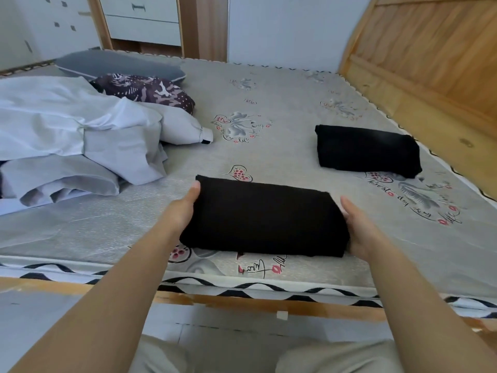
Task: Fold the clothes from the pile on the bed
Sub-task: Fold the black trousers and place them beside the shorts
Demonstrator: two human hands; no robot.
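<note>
While the person stands at the foot-side edge of the bed [269, 146], both hands flank a folded black garment [265, 218] lying on the mattress near the front edge. The left hand [185, 205] is against the garment's left end, thumb up along the top corner; the rest of its fingers go under or behind the cloth, so I can't tell how they curl, but it looks like a hold on that end. The right hand [357, 224] cups the right end, fingers [347, 205] laid straight along the side w/ the tips reaching the upper corner, palm wrapped round the lower corner. Whether the bundle is lifted or resting, can't tell; its near edge sits just above the mattress's printed pattern.

A second folded black piece [368, 150] lies further back & to the right, well apart from the first, near the wooden headboard [430, 63].

On the left of the bed is the pile [75, 135]: crumpled pale grey/white clothes, one sleeve end w/ a dark cuff pointing toward the middle. Behind the pile sits a dark patterned cushion [150, 90], and behind that a grey pillow [118, 64]. The pile is well apart from the garment in hand.

Mattress cover is grey w/ floral prints & script. Beyond the bed, a white drawer unit [142, 20] in a wood frame stands against the wall.
</note>
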